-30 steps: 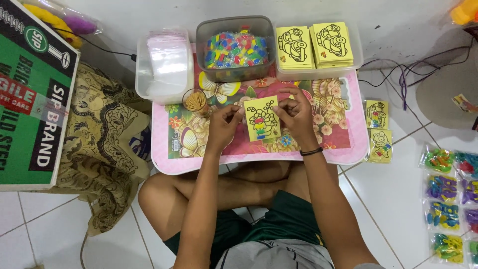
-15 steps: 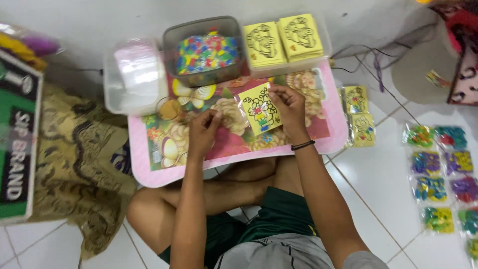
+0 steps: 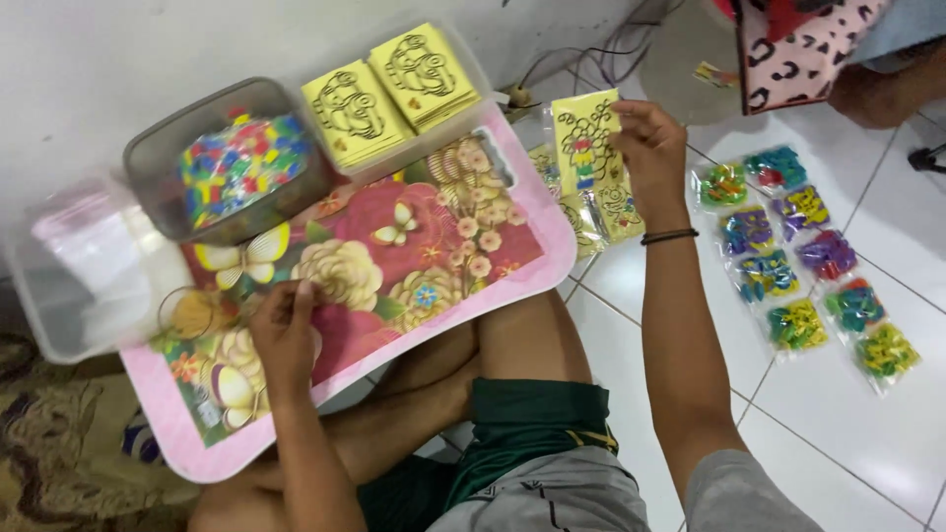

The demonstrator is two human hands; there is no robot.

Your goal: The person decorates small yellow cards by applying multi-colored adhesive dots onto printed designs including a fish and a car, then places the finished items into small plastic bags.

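Note:
My right hand holds a yellow card with a drawn picture and small coloured pieces, sealed in clear plastic, out over the floor to the right of the tray. It hovers just above a few similar packed cards lying on the tiles. My left hand rests on the pink flowered lap tray, fingers bent, next to a small roll of clear tape. Whether it pinches anything is unclear.
A grey tub of small coloured pieces and a clear box with two stacks of yellow cards stand behind the tray. A clear box with plastic bags sits left. Several packets of coloured shapes lie on the tiles at right.
My right hand carried the packed yellow card off the tray to the right, over the pile on the floor. My left hand stayed on the tray. The view swung right.

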